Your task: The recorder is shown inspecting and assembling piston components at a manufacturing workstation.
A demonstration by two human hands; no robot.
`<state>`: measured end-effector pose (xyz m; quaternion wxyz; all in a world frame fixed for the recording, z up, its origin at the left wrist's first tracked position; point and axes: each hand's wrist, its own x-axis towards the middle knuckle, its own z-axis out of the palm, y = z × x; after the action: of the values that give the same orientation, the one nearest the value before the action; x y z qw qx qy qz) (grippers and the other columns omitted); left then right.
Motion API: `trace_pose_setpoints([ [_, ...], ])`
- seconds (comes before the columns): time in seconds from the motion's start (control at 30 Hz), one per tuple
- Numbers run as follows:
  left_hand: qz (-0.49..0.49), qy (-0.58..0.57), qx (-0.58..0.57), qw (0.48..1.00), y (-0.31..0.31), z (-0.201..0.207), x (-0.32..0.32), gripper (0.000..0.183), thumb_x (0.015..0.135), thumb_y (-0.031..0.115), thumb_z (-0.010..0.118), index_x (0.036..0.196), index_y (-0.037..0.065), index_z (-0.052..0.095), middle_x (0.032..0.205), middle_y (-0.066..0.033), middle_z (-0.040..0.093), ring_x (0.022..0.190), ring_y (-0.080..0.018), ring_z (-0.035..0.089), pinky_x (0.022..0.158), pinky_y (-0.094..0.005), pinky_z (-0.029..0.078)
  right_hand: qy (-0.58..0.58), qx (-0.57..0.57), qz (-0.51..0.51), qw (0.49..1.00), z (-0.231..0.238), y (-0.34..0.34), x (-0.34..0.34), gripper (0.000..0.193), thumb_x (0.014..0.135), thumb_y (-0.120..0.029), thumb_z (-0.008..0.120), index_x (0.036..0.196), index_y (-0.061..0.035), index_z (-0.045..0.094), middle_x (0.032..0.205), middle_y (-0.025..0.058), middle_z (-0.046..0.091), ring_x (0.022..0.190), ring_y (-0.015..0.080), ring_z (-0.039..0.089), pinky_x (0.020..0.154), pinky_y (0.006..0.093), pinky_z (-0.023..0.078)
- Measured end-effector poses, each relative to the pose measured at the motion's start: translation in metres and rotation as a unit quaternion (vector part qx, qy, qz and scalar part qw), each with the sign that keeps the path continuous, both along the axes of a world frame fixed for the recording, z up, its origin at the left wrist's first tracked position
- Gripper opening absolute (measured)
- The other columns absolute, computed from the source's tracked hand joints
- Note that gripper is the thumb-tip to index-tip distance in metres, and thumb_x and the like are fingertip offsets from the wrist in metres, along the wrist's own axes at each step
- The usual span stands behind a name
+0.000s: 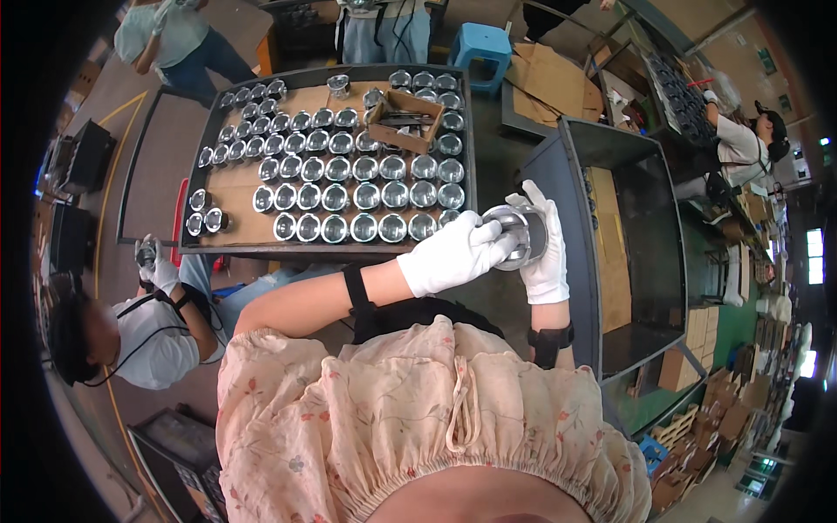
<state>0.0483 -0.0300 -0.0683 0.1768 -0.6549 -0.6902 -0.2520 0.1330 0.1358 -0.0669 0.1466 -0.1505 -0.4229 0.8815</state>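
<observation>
A silvery engine piston [526, 228] sits in my gloved right hand [547, 248], whose palm and fingers wrap its right side, with the hollow end facing me. My left hand [458, 253], also in a white glove, reaches in from the left; its bent fingertips are at the hollow of the same piston, and whether they pinch anything small inside is hidden. Just beyond my left hand, rows of similar pistons [364, 227] stand on a cardboard-lined table [248, 228].
A small cardboard box [405, 120] with dark tools or parts lies on the table among pistons. To my right is a grey metal bin [641, 253]. A blue stool [481, 50] stands behind. A co-worker [161, 336] at left holds a part; others are farther away.
</observation>
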Motion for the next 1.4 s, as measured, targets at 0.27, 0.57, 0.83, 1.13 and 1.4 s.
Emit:
trace_pose_setpoints([
  [0.27,0.036,-0.023,0.06,0.997,0.004,0.002,0.011,0.047,0.077,0.009,0.059,0.122,0.003,0.05,0.109,-0.011,0.053,0.08,-0.0246,0.052,0.069,-0.0312,0.046,0.015,0.03,-0.02,0.999,0.004,0.0,0.001,0.051,0.099,-0.039,0.047,0.137,-0.0057,0.047,0.115,0.0105,0.062,0.102,0.019,0.062,0.091,0.0335,0.052],
  [0.57,0.054,-0.021,0.053,0.997,0.007,0.009,0.021,0.049,0.074,0.012,0.06,0.121,-0.001,0.052,0.103,-0.0116,0.054,0.089,-0.0276,0.055,0.075,-0.0356,0.047,0.029,0.022,-0.011,0.999,0.006,0.0,0.004,0.051,0.1,-0.038,0.047,0.138,-0.0046,0.045,0.115,0.0103,0.061,0.102,0.0185,0.062,0.092,0.0336,0.051],
  [0.83,0.087,0.012,0.067,0.994,0.006,0.003,0.02,0.05,0.073,0.01,0.061,0.121,-0.001,0.051,0.105,-0.0126,0.056,0.094,-0.0288,0.056,0.087,-0.0386,0.047,0.03,-0.009,-0.021,0.999,0.001,0.0,0.005,0.051,0.1,-0.039,0.046,0.139,-0.0063,0.044,0.114,0.01,0.062,0.103,0.0194,0.062,0.092,0.0352,0.052],
  [1.13,0.033,-0.069,0.03,0.997,0.007,0.004,0.02,0.049,0.074,0.01,0.062,0.121,0.001,0.051,0.115,-0.0121,0.054,0.095,-0.0271,0.056,0.084,-0.0401,0.046,0.034,-0.034,-0.01,0.999,-0.003,0.001,0.005,0.048,0.1,-0.037,0.046,0.138,-0.0067,0.046,0.115,0.0094,0.062,0.102,0.0195,0.062,0.091,0.0344,0.052],
  [1.4,0.146,-0.06,0.05,0.986,0.001,0.011,0.018,0.051,0.074,0.009,0.063,0.123,0.0,0.05,0.105,-0.0113,0.057,0.097,-0.0279,0.056,0.085,-0.0388,0.045,0.013,-0.025,-0.057,0.998,-0.011,0.007,-0.003,0.043,0.099,-0.034,0.049,0.132,-0.0068,0.052,0.111,0.0089,0.063,0.1,0.0176,0.062,0.088,0.0324,0.053],
])
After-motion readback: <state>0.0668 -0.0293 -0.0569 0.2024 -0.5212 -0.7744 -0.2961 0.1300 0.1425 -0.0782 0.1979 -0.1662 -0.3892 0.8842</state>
